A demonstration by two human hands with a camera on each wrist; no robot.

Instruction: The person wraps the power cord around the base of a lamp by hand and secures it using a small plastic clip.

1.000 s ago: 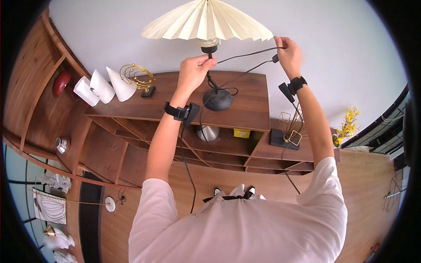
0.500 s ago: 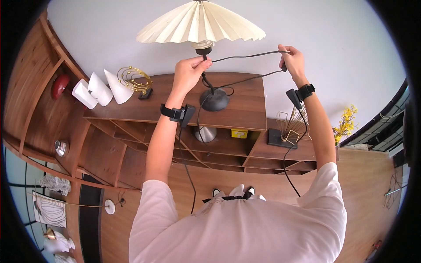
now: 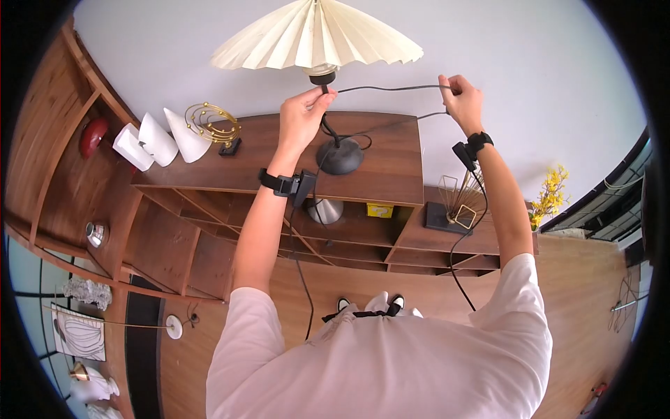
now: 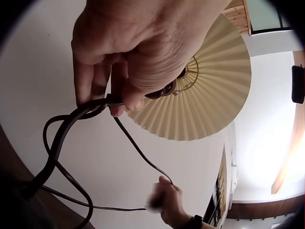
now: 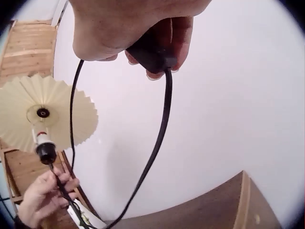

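A table lamp with a cream pleated shade [image 3: 317,38] and a round black base [image 3: 340,158] stands on the wooden cabinet. Just below its bulb socket [image 3: 322,78], my left hand [image 3: 300,120] pinches the thin black stem [image 4: 58,138] between thumb and fingers. From there a black cord [image 3: 391,89] stretches across to my right hand [image 3: 464,103], raised to the right of the shade. Its curled fingers grip the cord and a dark block [image 5: 153,53] on it, partly hidden by the palm. The cord leaves this block and loops back toward the stem.
White cone-shaped ornaments [image 3: 157,140] and a gold ring ornament [image 3: 213,124] stand left on the cabinet top [image 3: 391,160]. A wire ornament on a black base [image 3: 440,218] and yellow flowers [image 3: 551,195] are at right. Wrist camera cables hang from both arms.
My right hand has shifted slightly down, and the block that hung beside it is now inside its grip. My left hand stays at the stem. The lamp appears slightly farther left in the head view.
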